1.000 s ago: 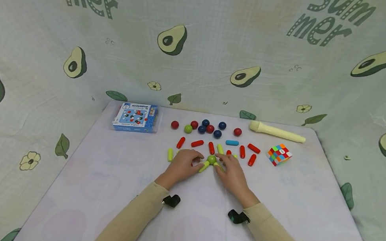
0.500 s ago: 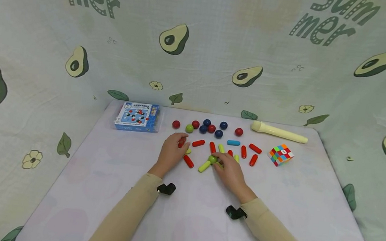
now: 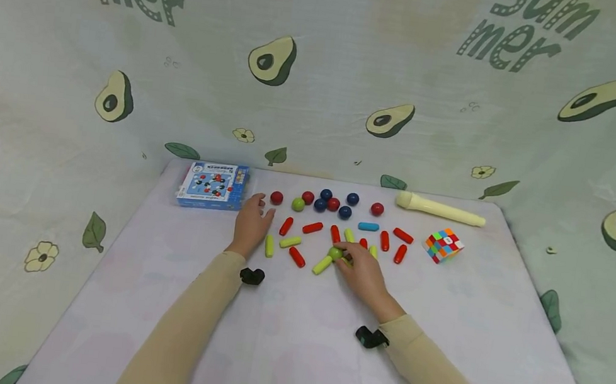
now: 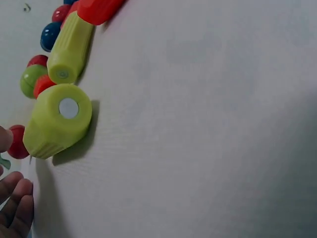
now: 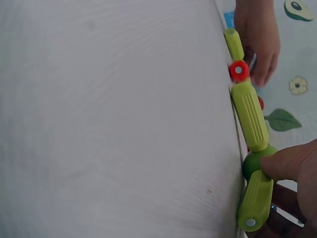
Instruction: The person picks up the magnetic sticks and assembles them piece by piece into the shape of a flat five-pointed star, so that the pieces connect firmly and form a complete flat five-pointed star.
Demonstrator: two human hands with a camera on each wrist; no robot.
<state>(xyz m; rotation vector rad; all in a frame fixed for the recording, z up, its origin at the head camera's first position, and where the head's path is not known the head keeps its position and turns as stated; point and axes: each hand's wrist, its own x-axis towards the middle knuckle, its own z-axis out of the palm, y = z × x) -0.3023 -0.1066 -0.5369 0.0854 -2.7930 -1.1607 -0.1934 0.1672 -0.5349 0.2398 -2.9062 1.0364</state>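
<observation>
My right hand (image 3: 362, 274) pinches a green ball (image 3: 335, 253) between thumb and fingers. Yellow-green rods join that ball; one rod (image 3: 322, 265) points toward the left front, and another (image 5: 255, 201) lies by the thumb in the right wrist view. My left hand (image 3: 251, 227) hovers with relaxed fingers and holds nothing, between the blue box (image 3: 211, 186) and a red ball (image 3: 276, 198). In the left wrist view its fingers (image 4: 19, 206) stand apart from a yellow-green rod (image 4: 57, 121). Just right of this hand lie two loose yellow-green rods (image 3: 269, 246) and a red rod (image 3: 286, 226).
Several red, blue and green balls (image 3: 320, 205) sit in a row at the back. Red rods (image 3: 385, 241) and a blue rod (image 3: 368, 227) are scattered in front. At the right are a puzzle cube (image 3: 444, 245) and a pale yellow microphone-shaped stick (image 3: 441, 209).
My left hand has left the green ball's rod, passed over the loose rods, and moved left and back toward the box. My right hand has stayed at the green ball.
</observation>
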